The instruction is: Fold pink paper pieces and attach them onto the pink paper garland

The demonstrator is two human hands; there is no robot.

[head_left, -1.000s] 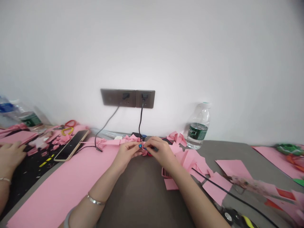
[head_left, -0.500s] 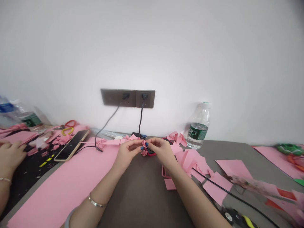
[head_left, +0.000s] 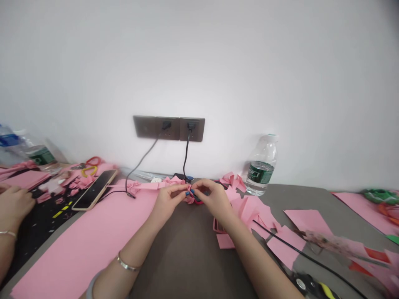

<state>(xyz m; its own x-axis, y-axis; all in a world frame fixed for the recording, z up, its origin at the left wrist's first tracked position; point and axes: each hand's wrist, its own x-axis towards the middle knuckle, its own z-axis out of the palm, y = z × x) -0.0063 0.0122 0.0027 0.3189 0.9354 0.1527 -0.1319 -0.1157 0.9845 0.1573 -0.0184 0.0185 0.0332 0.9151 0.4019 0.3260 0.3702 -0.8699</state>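
Observation:
A small folded piece of pink paper [head_left: 189, 189] is pinched between my two hands near the back of the grey table. My left hand [head_left: 170, 199] holds its left side between thumb and fingertips. From the right, my right hand [head_left: 210, 197] grips it with thumb and index finger. Beneath and behind the fingertips lie pink scraps and a dark object with a red edge, partly hidden. A long pink sheet [head_left: 90, 236] lies left of my left forearm. Crumpled pink papers [head_left: 252, 209] spread to the right of my right hand.
A water bottle [head_left: 261, 166] stands by the wall at right. A phone [head_left: 95, 191], scissors [head_left: 90, 168] and another person's hand [head_left: 15, 207] are at left. A black cable [head_left: 308, 257] crosses the right side. Two cords hang from the wall sockets [head_left: 168, 128].
My fingertips have shifted slightly on the small pink paper, which shows at a different angle. The other person's hand at left has moved a little.

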